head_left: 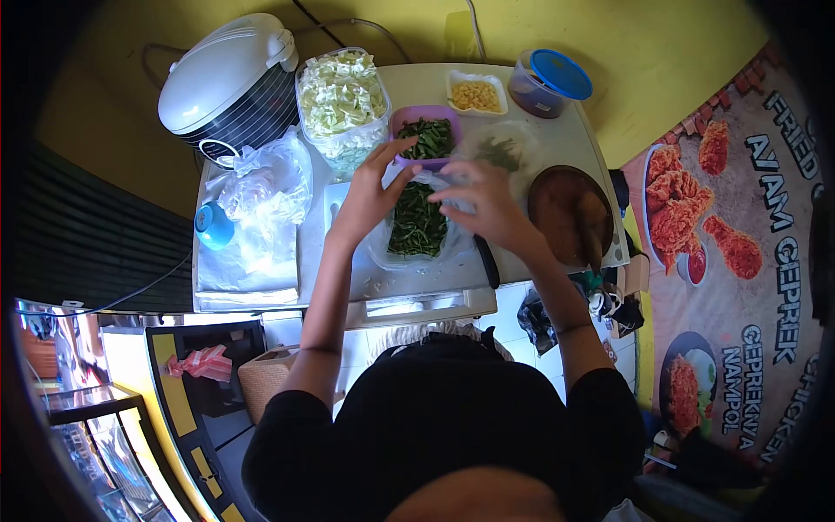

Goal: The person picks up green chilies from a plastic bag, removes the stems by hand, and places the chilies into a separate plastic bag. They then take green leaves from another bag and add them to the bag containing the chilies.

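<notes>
A clear plastic bag spreads around chopped green vegetables at the table's middle. My left hand is over the bag's left side, thumb and fingers apart. Over its right side, my right hand has spread fingers, slightly smeared by motion. Just beyond my hands sits a purple container of chopped greens. A thin clear bag with some greens lies behind my right hand. The black handle of a utensil is near my right wrist, partly over the table's front edge.
On the left stand a rice cooker, a tub of chopped cabbage, plastic bags and a blue cup. At the back are a small yellow-filled tray and a blue-lidded tub. A brown mortar with pestle sits right.
</notes>
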`<state>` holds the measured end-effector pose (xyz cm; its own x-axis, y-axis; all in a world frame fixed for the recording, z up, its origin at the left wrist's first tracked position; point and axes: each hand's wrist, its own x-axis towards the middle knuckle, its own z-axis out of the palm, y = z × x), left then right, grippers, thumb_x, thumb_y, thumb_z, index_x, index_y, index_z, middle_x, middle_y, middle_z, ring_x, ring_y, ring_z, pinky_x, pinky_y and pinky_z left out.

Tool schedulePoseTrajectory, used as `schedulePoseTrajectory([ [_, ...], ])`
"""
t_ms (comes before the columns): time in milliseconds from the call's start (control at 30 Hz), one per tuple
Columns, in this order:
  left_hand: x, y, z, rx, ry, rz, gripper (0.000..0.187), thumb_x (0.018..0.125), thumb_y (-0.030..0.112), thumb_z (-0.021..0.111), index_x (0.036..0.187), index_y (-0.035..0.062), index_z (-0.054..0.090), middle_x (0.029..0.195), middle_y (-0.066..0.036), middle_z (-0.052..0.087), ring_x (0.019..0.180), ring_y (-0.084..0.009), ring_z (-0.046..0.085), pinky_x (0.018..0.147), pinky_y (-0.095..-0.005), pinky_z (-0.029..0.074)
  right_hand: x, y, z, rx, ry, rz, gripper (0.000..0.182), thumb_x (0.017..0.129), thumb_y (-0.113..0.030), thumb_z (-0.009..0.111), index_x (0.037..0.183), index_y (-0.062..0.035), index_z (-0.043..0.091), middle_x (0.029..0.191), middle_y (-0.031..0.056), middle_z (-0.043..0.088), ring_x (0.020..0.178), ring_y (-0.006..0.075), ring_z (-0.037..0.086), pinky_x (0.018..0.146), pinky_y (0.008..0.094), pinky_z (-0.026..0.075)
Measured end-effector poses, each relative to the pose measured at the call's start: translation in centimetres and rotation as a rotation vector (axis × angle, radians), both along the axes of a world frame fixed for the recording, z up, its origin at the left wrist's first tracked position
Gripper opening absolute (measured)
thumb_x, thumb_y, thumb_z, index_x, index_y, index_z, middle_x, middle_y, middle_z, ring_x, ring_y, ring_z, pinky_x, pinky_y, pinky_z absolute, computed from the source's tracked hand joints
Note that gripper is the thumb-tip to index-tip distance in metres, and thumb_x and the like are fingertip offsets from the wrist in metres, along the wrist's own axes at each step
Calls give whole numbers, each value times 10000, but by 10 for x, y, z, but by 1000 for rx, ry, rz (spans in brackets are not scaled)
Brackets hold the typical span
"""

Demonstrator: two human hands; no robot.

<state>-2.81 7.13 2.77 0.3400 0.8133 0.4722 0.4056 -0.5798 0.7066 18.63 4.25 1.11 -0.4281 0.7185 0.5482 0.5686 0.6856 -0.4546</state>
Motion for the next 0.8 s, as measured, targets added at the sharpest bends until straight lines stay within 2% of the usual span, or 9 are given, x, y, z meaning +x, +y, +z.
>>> schedulePoseTrajectory([
  [67,-10,-24,-5,-62,-33,17,319,869,97,624,1175,18,584,1138,-175,608,1076,-341,581,912,-372,451,-13,-10,-9,-109,-136,105,170,757,-218,720,916,-158,713,1092,75,558,1061,259,503,937,410,334],
  [167,-22,-54,-24,-179,-98,80,281,857,73,634,1133,24,612,1116,-153,632,1055,-289,605,911,-355,450,-25,-17,-16,-175,-144,68,195,758,-292,727,900,-161,701,1094,54,543,1083,250,468,946,421,288],
  [233,-28,-69,-34,-229,-130,202,258,838,50,651,1095,32,632,1075,-131,655,1031,-264,621,908,-342,451,-31,-17,-21,-155,-122,43,220,758,-320,727,908,-162,694,1093,52,539,1071,256,470,941,421,294],
  [367,-31,-83,-44,-224,-115,223,276,810,30,667,1085,43,640,1068,-124,656,1023,-263,624,905,-336,454,-40,-10,-40,-125,-75,5,290,741,-376,739,941,-174,682,1097,51,535,1055,259,473,929,422,299],
  [467,-31,-83,-45,-218,-59,231,311,789,25,675,1097,50,640,1073,-95,662,974,-211,625,853,-306,457,-48,-9,-38,-102,-158,-4,280,732,-370,747,911,-164,685,1080,45,543,1051,254,477,916,419,306],
  [500,-30,-83,-46,-240,-53,246,325,789,-1,633,1106,70,641,1062,-85,656,939,-206,625,807,-302,462,-50,-9,-37,-102,-153,1,280,732,-370,747,911,-164,685,1080,45,543,1051,254,477,916,419,306],
  [600,-33,-82,-44,-290,-83,276,327,802,-14,596,1111,79,642,1057,-80,651,934,-194,624,794,-303,464,-49,-6,-35,-180,-214,-2,259,726,-360,752,870,-153,693,1065,30,549,1060,245,476,908,420,309],
  [667,-34,-81,-46,-289,-90,293,332,809,-27,568,1115,80,642,1060,-75,654,925,-188,625,775,-299,466,-43,-2,-36,-166,-191,53,248,725,-379,746,816,-153,699,1027,2,555,1027,202,479,863,385,286],
  [800,-35,-85,-45,-258,-136,339,279,799,20,636,1074,61,662,1017,-91,666,908,-214,627,801,-316,464,-32,3,-37,-182,-18,88,224,763,-348,730,827,-135,702,1003,-17,578,997,190,496,873,378,284],
])
